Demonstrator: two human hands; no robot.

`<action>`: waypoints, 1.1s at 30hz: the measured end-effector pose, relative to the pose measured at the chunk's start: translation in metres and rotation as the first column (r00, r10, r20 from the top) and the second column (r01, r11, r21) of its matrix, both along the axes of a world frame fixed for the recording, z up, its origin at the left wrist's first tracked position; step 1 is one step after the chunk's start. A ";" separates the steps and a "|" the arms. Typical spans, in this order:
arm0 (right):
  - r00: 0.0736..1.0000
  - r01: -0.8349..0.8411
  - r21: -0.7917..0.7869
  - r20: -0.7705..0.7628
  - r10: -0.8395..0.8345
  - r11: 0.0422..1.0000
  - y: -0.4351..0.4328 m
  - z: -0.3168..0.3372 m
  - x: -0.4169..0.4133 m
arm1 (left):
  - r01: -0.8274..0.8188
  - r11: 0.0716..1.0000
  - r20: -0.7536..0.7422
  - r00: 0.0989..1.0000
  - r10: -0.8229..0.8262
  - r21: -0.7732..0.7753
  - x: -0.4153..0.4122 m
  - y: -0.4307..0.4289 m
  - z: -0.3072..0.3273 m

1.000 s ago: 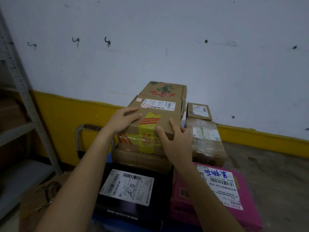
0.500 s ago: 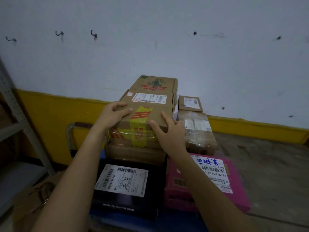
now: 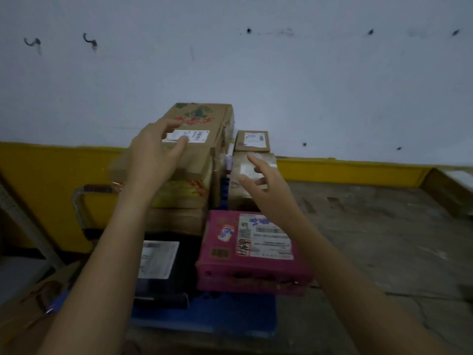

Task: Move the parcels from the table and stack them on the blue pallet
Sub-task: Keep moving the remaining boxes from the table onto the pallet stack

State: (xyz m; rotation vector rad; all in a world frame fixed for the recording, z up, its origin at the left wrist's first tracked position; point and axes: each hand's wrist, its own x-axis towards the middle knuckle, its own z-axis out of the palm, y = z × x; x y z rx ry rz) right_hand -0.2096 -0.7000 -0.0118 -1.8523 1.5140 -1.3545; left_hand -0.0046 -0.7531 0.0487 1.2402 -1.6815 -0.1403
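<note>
A brown parcel with yellow and red tape (image 3: pixel 194 162) sits on top of the stack on the blue pallet (image 3: pixel 204 316). My left hand (image 3: pixel 153 155) hovers over its left part with relaxed fingers, holding nothing. My right hand (image 3: pixel 266 185) is lifted off to the right, fingers spread, in front of a tape-wrapped parcel (image 3: pixel 256 170). Behind the stack stands a taller box with green and red print (image 3: pixel 204 114). A pink parcel (image 3: pixel 253 252) and a black parcel (image 3: pixel 163 262) lie at the front.
A small brown parcel (image 3: pixel 252 140) tops the tape-wrapped one. A metal cart handle (image 3: pixel 79 201) and a grey shelf frame (image 3: pixel 23 221) stand at the left. A crumpled cardboard box (image 3: pixel 28 313) lies at the lower left. Bare concrete floor (image 3: pixel 378 239) spreads to the right.
Both hands have let go of the taped brown parcel, which now rests on the stack. My right hand has drawn away to the right, and the camera has turned slightly right.
</note>
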 end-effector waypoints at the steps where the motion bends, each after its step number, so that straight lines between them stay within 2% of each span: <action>1: 1.000 -0.005 0.004 -0.004 0.005 1.000 0.008 -0.002 -0.014 | 0.050 0.999 -0.021 0.999 -0.050 0.003 -0.018 0.010 0.000; 4: 1.000 0.027 -0.044 0.014 -0.026 0.999 0.035 -0.008 -0.058 | 0.194 0.981 -0.084 0.978 -0.192 0.014 -0.083 0.039 -0.006; 7: 0.992 0.125 -0.091 0.008 -0.125 0.988 0.066 -0.018 -0.113 | 0.295 0.956 -0.113 0.950 -0.292 0.008 -0.155 0.067 -0.017; 10: 0.975 0.221 -0.100 -0.008 -0.223 0.970 0.101 -0.033 -0.174 | 0.380 0.923 -0.157 0.917 -0.366 0.064 -0.227 0.089 -0.029; 14: 0.949 0.308 -0.112 -0.040 -0.314 0.945 0.150 -0.057 -0.255 | 0.482 0.866 -0.136 0.875 -0.465 0.135 -0.310 0.117 -0.051; 18: 0.913 0.405 -0.047 -0.037 -0.406 0.913 0.199 -0.081 -0.329 | 0.522 0.818 -0.092 0.852 -0.516 0.242 -0.379 0.144 -0.085; 23: 0.828 0.559 0.073 -0.098 -0.552 0.826 0.253 -0.111 -0.396 | 0.566 0.720 -0.082 0.806 -0.587 0.401 -0.448 0.174 -0.135; 26: 0.749 0.661 0.143 -0.179 -0.638 0.737 0.279 -0.130 -0.427 | 0.573 0.629 -0.088 0.772 -0.630 0.526 -0.483 0.190 -0.165; 29: 0.702 0.710 0.263 -0.192 -0.686 0.653 0.302 -0.147 -0.450 | 0.558 0.575 -0.061 0.747 -0.662 0.598 -0.511 0.205 -0.192; 33: 0.614 0.788 0.233 -0.366 -0.700 0.569 0.323 -0.166 -0.468 | 0.531 0.531 0.004 0.705 -0.709 0.660 -0.541 0.221 -0.217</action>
